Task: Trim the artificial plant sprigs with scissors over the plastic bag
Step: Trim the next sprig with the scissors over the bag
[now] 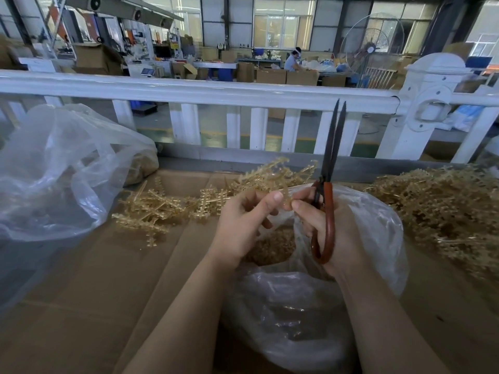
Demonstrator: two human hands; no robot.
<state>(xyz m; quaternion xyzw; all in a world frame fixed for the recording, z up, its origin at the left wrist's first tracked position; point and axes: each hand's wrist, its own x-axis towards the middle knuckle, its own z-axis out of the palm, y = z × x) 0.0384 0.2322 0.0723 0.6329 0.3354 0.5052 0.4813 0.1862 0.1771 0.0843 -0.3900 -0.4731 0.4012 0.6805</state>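
My left hand pinches the stem of a tan plastic sprig that fans out up and away from me. My right hand grips red-handled scissors, whose dark blades point straight up, nearly closed. Its fingertips also touch the sprig's stem, meeting my left thumb. Both hands hover over an open clear plastic bag holding tan cut bits. Loose sprigs lie on the cardboard to the left.
A big heap of tan sprigs fills the right side. A large clear bag with tan material sits at far left. Brown cardboard covers the table. A white railing runs behind it, with a workshop and a person beyond.
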